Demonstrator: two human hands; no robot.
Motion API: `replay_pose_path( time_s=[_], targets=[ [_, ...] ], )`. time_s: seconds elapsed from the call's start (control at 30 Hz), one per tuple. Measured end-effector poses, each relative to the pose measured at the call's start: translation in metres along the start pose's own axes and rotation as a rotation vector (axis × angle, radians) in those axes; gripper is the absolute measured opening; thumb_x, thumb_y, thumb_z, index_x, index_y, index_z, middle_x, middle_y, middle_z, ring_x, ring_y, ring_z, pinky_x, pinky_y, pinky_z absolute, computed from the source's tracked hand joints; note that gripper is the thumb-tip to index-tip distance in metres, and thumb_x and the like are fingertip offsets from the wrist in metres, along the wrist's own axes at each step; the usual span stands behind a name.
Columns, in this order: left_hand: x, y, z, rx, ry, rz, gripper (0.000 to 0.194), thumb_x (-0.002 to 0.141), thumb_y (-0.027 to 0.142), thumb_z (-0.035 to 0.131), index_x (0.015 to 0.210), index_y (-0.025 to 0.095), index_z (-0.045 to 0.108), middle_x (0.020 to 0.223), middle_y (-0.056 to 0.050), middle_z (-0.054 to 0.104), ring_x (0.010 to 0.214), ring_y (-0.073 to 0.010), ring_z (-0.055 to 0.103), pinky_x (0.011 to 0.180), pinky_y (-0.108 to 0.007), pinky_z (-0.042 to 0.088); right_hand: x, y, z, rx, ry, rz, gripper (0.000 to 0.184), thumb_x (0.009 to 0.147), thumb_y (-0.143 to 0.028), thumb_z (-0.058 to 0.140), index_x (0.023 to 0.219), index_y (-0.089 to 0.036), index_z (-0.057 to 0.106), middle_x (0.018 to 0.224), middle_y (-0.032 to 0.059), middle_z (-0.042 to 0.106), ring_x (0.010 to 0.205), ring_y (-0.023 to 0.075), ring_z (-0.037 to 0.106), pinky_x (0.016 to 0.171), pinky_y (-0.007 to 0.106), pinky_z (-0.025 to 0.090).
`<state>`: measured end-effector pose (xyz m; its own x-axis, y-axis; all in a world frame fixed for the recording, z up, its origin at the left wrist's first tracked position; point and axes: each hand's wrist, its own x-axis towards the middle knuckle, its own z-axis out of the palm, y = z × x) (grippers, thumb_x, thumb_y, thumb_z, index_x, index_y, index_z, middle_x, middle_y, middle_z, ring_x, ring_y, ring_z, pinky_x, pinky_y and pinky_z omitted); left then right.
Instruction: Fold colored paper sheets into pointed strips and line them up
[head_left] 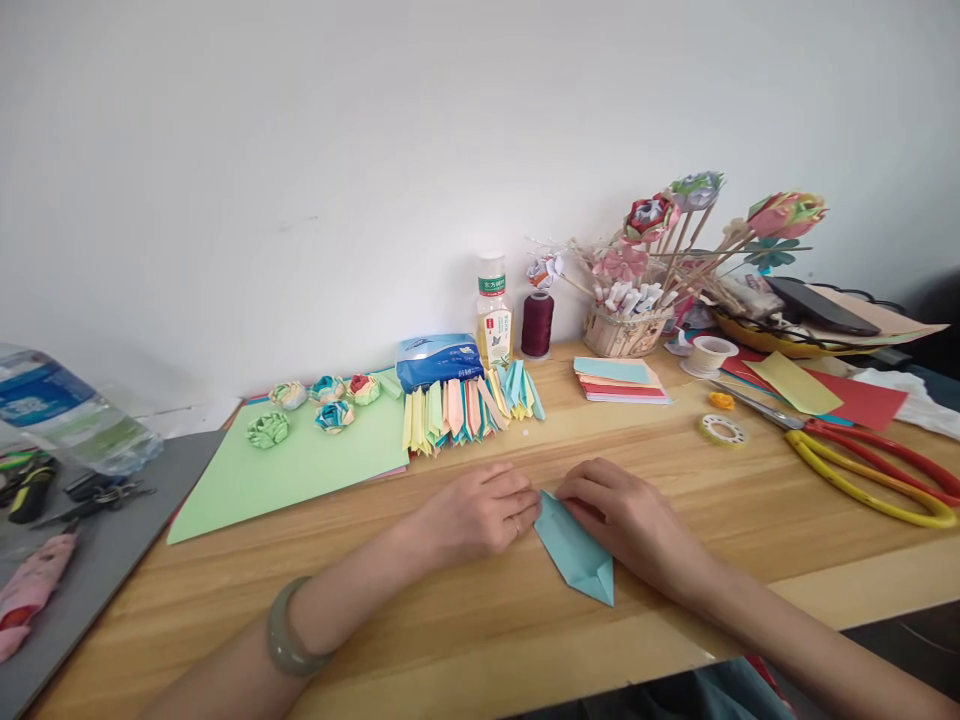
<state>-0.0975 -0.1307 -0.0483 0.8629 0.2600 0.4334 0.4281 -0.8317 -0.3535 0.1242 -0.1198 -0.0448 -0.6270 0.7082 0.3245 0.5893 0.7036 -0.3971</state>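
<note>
A light blue sheet of folding paper [574, 550] lies on the wooden table between my hands, its near end folded to a point. My left hand [484, 510], wearing a ring, has its fingers closed at the far left corner of the paper. Over the far right edge curls my right hand [619, 510], fingers bent and pressed on the paper. Its far corner is partly hidden under the fingertips. Beyond my hands stands a row of folded paper strips [454, 415] in several colours.
Paper flowers [334, 415] rest on green paper [300, 485] at left. Behind are a blue tissue pack [439, 360], a bottle [493, 310], a thread spool [537, 325] and a flower basket [626, 330]. Rectangular paper slips [619, 375], tape [722, 430] and large scissors [862, 460] lie right.
</note>
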Motion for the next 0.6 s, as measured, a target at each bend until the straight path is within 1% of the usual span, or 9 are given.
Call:
replay_pose_path(
  time_s=[0.07,0.13,0.23,0.3,0.37,0.47,0.53,0.6],
  targets=[
    [-0.0002,0.0001,0.0010,-0.017,-0.015,-0.003,0.020,0.094,0.013,0.045,0.103,0.014,0.063,0.100,-0.005,0.070,0.096,-0.0148,0.060,0.089,-0.031,0.047,-0.0025,0.0001,-0.0005,-0.084,-0.003,-0.113,0.021,0.089,-0.012,0.044,0.084,-0.018,0.063,0.080,0.0072,0.062,0.076,0.0194,0.058,0.065,0.030,0.047],
    [0.0001,0.0006,0.0020,-0.029,-0.009,-0.015,0.020,0.094,0.014,0.046,0.103,0.015,0.063,0.100,-0.004,0.069,0.097,-0.0149,0.060,0.088,-0.031,0.047,-0.0044,0.0006,-0.0007,-0.138,-0.015,-0.182,0.020,0.089,-0.012,0.044,0.087,-0.017,0.063,0.080,0.0073,0.062,0.076,0.0193,0.057,0.064,0.029,0.048],
    [0.0007,0.0025,0.0040,-0.054,0.003,-0.061,0.019,0.095,0.016,0.046,0.095,0.017,0.065,0.099,-0.001,0.069,0.098,-0.0152,0.059,0.091,-0.032,0.046,-0.0065,0.0016,0.0001,-0.192,-0.034,-0.225,0.019,0.090,-0.011,0.044,0.091,-0.016,0.063,0.083,0.0077,0.061,0.078,0.0195,0.056,0.065,0.030,0.048],
    [0.0001,0.0038,0.0052,-0.072,0.008,-0.104,0.020,0.095,0.018,0.045,0.092,0.017,0.065,0.099,0.000,0.069,0.102,-0.0150,0.058,0.097,-0.033,0.042,-0.0074,0.0016,0.0005,-0.226,-0.054,-0.243,0.020,0.091,-0.012,0.043,0.092,-0.015,0.062,0.085,0.0084,0.061,0.078,0.0203,0.056,0.066,0.032,0.049],
    [-0.0016,0.0043,0.0058,-0.079,-0.007,-0.114,0.021,0.096,0.019,0.044,0.097,0.017,0.064,0.105,-0.001,0.068,0.110,-0.0153,0.055,0.102,-0.035,0.038,-0.0076,0.0006,0.0001,-0.256,-0.064,-0.266,0.022,0.091,-0.011,0.040,0.092,-0.014,0.062,0.086,0.0091,0.060,0.078,0.0206,0.055,0.066,0.033,0.049],
    [-0.0050,0.0032,0.0054,-0.082,-0.077,-0.069,0.024,0.097,0.019,0.041,0.111,0.018,0.061,0.116,-0.002,0.064,0.123,-0.0173,0.046,0.106,-0.038,0.034,-0.0069,-0.0023,-0.0022,-0.289,-0.068,-0.310,0.027,0.093,-0.010,0.035,0.091,-0.014,0.062,0.085,0.0098,0.060,0.077,0.0202,0.054,0.066,0.033,0.049],
    [-0.0064,0.0021,0.0051,-0.082,-0.109,-0.061,0.025,0.097,0.018,0.041,0.113,0.018,0.060,0.119,-0.002,0.063,0.127,-0.0186,0.043,0.106,-0.039,0.034,-0.0066,-0.0040,-0.0038,-0.303,-0.066,-0.338,0.030,0.093,-0.010,0.032,0.090,-0.013,0.062,0.083,0.0102,0.060,0.077,0.0201,0.054,0.066,0.033,0.050],
    [-0.0068,0.0016,0.0050,-0.083,-0.114,-0.064,0.026,0.098,0.019,0.039,0.114,0.018,0.059,0.120,-0.002,0.063,0.128,-0.0190,0.042,0.106,-0.040,0.035,-0.0068,-0.0050,-0.0046,-0.318,-0.067,-0.354,0.032,0.093,-0.009,0.031,0.089,-0.013,0.062,0.081,0.0106,0.060,0.076,0.0202,0.054,0.065,0.033,0.049]
  ],
)
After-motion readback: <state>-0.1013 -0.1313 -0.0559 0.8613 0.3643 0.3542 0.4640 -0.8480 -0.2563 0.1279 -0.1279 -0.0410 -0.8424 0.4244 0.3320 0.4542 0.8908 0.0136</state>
